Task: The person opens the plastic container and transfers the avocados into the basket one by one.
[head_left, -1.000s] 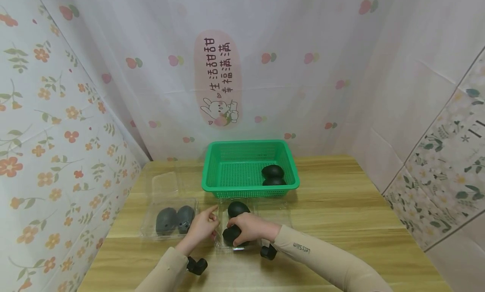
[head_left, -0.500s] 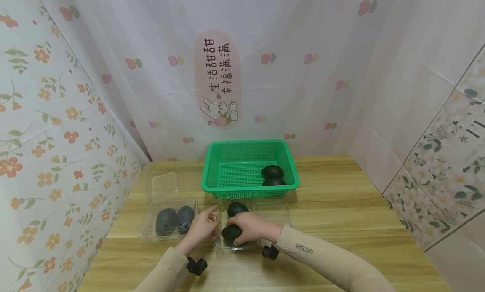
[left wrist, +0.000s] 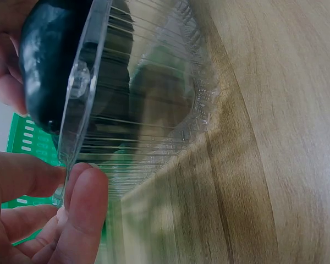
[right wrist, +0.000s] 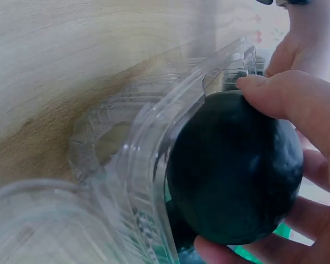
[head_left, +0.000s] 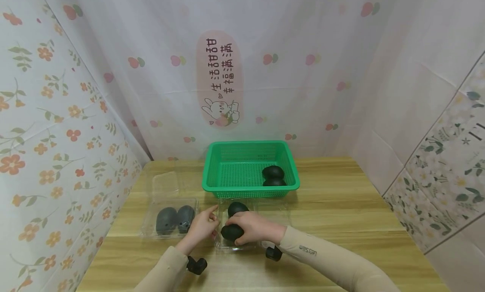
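Observation:
My right hand (head_left: 254,229) grips a dark avocado (head_left: 231,232) over the near part of a clear plastic clamshell box (head_left: 242,247). In the right wrist view, thumb and fingers wrap round this avocado (right wrist: 236,165), its lower side inside the box rim. Behind it a second avocado (head_left: 237,208) lies in the same box. My left hand (head_left: 202,229) is at the box's left side; in the left wrist view its thumb and fingers pinch the rim of the box (left wrist: 77,118). The box lid (head_left: 273,212) lies folded out to the right, partly hidden by my right forearm.
Another clear clamshell box (head_left: 148,229) stands at the left with two avocados (head_left: 166,220) inside, its lid (head_left: 165,183) folded back. Behind the boxes is a green plastic basket (head_left: 250,189) holding two avocados (head_left: 273,172) at its right. A patterned curtain (head_left: 303,94) hangs behind the table (head_left: 329,199).
The avocado in my right hand has turned slightly within the box, and my right wrist has shifted a little to the right. My left hand has kept its place.

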A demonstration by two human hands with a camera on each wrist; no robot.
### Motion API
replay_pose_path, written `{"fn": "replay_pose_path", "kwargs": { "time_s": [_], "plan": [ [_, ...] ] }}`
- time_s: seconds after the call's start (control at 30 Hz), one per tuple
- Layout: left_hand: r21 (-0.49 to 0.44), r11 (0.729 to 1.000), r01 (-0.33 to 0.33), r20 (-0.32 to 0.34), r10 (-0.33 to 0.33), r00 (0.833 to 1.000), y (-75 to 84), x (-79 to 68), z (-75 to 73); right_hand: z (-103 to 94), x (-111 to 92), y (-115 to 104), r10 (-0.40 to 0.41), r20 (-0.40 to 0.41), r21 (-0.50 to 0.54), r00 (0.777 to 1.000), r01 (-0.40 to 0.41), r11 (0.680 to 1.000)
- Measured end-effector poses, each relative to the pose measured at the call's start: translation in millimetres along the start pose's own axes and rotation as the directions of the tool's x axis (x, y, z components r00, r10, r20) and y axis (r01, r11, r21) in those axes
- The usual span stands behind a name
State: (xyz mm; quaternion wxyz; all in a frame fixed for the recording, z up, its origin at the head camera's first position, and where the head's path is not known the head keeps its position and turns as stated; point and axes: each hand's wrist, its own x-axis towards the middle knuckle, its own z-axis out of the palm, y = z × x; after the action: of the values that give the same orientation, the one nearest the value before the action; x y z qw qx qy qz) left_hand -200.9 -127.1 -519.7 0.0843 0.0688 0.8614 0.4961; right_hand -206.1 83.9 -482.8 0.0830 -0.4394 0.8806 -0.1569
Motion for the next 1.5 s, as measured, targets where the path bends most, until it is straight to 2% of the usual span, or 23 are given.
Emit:
{"fn": "replay_pose_path", "kwargs": {
  "time_s": [0.33,0.6,1.03,1.5],
  "plan": [
    [0.000,1.000,0.002,0.002,-0.002,1.000,2.1,-0.5,-0.3,-8.3,-5,1,-0.042,-0.050,-0.007,0.998,0.042,0.999],
    [0.013,1.000,0.002,-0.001,-0.002,1.000,-0.1,-0.1,0.4,-12.3,-9,-1,-0.031,-0.047,-0.019,0.998,0.031,0.999],
    [0.002,1.000,-0.005,0.003,0.005,1.000,-0.1,-0.2,-0.5,-15.6,-10,-1,-0.060,-0.082,-0.064,0.995,0.054,0.996],
    [0.015,1.000,-0.008,-0.004,0.008,1.000,-0.4,0.0,-0.5,-22.9,-13,-1,-0.096,-0.110,-0.060,0.989,0.090,0.994]
  ]
}}
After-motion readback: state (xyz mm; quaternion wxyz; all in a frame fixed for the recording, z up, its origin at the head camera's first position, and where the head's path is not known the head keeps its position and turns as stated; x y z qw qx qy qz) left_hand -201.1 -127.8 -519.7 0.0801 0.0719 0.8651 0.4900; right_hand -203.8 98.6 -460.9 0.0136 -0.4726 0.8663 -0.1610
